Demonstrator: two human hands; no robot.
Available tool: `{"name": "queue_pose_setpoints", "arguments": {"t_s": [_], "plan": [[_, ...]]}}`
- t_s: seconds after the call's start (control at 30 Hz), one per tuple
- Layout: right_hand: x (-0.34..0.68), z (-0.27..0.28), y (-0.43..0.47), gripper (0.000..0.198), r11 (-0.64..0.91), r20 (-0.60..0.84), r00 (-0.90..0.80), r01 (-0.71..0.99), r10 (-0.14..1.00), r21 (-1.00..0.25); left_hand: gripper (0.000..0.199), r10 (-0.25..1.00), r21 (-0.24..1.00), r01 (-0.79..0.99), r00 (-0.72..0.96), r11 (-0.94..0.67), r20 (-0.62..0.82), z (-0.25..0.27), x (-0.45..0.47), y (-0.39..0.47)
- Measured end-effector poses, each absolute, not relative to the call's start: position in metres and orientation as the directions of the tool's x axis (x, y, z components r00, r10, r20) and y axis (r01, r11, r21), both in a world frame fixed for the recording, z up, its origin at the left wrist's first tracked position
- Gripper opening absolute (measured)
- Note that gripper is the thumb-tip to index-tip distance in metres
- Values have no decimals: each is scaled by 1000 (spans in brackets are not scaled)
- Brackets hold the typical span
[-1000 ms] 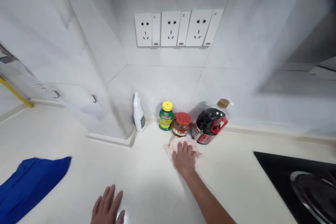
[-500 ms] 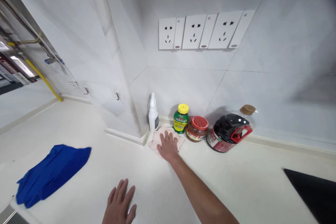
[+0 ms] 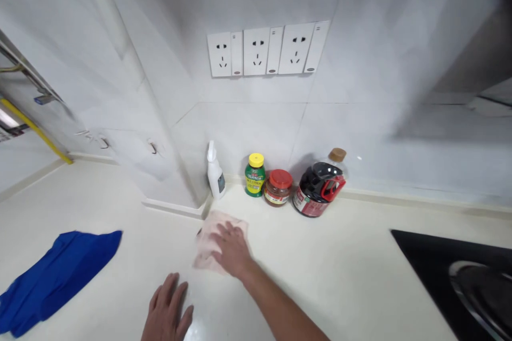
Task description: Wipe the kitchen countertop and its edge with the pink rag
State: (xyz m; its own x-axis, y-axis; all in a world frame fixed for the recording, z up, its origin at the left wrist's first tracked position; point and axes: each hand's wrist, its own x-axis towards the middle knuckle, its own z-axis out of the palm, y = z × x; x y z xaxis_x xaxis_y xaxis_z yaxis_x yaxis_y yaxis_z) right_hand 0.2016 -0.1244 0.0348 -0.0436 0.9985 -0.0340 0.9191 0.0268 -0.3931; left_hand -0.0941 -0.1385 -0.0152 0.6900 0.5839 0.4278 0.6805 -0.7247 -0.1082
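A pale pink cloth [image 3: 208,242] lies spread on the white countertop [image 3: 320,272], close to the foot of the wall corner. My right hand [image 3: 232,248] presses flat on its right part, fingers stretched apart. Nearer to me, my left hand [image 3: 166,309] rests on the counter with its fingers extended and nothing in it. Behind the cloth stand a white spray bottle [image 3: 216,176], a green jar with a yellow lid [image 3: 255,178] and a red-lidded jar [image 3: 277,189].
A large dark bottle with a red handle [image 3: 316,192] stands right of the jars. A blue cloth [image 3: 60,279] lies at the left. The black stove [image 3: 432,261] fills the right side. Wall sockets [image 3: 258,50] sit above, and a yellow pipe [image 3: 38,130] runs at the far left.
My right hand and the pink cloth have come away from the spray bottle and jars, toward me. The cloth lies flatter. The view has turned right, showing more of the stove.
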Motion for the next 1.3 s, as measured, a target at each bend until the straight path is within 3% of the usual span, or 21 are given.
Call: {"name": "queue_pose_setpoints", "arguments": {"t_s": [0.13,0.27,0.4,0.47,0.53,0.63,0.73,0.83,0.93,1.03,1.13,1.23,1.3], "plan": [[281,17,-176,54,-257,-29,260,921,965,-293,47,584,-96,680,686,-727,433,-17,-92,-138],[362,-16,-280,53,-480,132,483,876,866,-55,47,593,-70,681,679,-729,434,-18,-91,-139],[431,-28,-362,69,-800,211,793,596,572,-72,49,648,-33,703,671,-710,359,-17,-90,-140],[445,-26,-373,75,-884,200,882,454,427,-113,50,677,-13,718,662,-696,323,-17,-90,-140],[437,-23,-361,75,-913,201,913,384,354,-139,50,683,-13,721,661,-692,311,-17,-90,-141],[382,-21,-319,65,-865,217,862,489,459,-113,50,678,-8,717,663,-697,317,-17,-90,-140],[290,-12,-277,61,-653,96,655,755,749,-54,49,680,37,710,657,-703,326,-17,-90,-140],[196,6,-263,64,-299,-45,297,922,954,-248,50,675,52,702,658,-710,333,-17,-92,-139],[132,19,-279,64,125,30,-124,900,992,-417,50,670,59,692,670,-720,319,-17,-96,-136],[118,14,-303,59,415,144,-393,805,908,-424,48,656,54,676,688,-735,309,-18,-98,-133],[155,-3,-327,60,346,125,-323,846,938,-406,50,657,37,683,685,-730,316,-18,-98,-132],[224,-16,-356,59,-50,19,59,951,998,-306,50,667,30,694,678,-719,309,-17,-95,-131],[273,-21,-380,53,-346,15,354,922,935,-172,51,668,28,694,680,-719,304,-18,-95,-131]]}}
